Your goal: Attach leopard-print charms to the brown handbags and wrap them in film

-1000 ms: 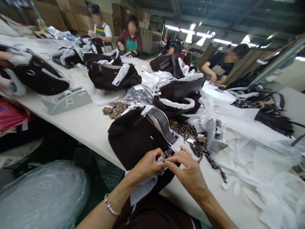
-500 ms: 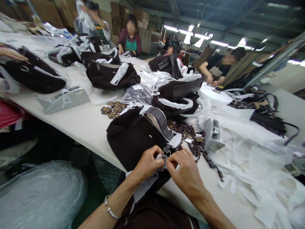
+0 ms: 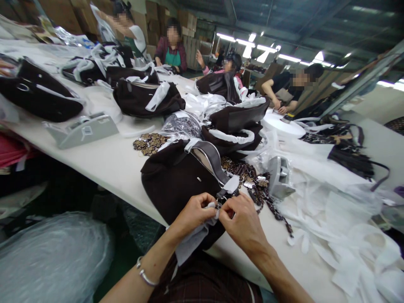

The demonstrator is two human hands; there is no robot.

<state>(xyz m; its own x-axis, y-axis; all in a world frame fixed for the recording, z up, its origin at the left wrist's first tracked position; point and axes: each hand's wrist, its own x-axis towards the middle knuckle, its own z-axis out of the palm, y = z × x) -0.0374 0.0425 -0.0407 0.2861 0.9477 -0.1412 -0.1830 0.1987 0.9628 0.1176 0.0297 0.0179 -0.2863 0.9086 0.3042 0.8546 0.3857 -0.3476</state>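
A dark brown handbag (image 3: 176,181) lies at the table's near edge, its zip and leather strap facing up. At the bag's right end, by a metal ring (image 3: 221,198), my left hand (image 3: 200,210) pinches a strip of white wrapping tissue (image 3: 192,242), which hangs down over the bag's front. Close against it, my right hand (image 3: 240,214) is closed with thumb and fingers pinching at the same spot near the ring, on the upper end of the tissue. My fingertips hide exactly what is gripped there. Another piece of white wrapping covers the strap's end (image 3: 232,185).
Wrapped brown bags (image 3: 148,99) stand across the table (image 3: 123,162). Flower-shaped charms (image 3: 150,144), beaded chains (image 3: 243,172), tape dispensers (image 3: 86,130) and loose white strips (image 3: 347,240) lie around. Co-workers (image 3: 172,50) work along the far side. A plastic-wrapped bundle (image 3: 57,256) is below left.
My hands stay at the ring, with small finger movements. A co-worker at the back has raised a hand. The co-worker's hand on the far-left bag has drawn back, and that bag has shifted.
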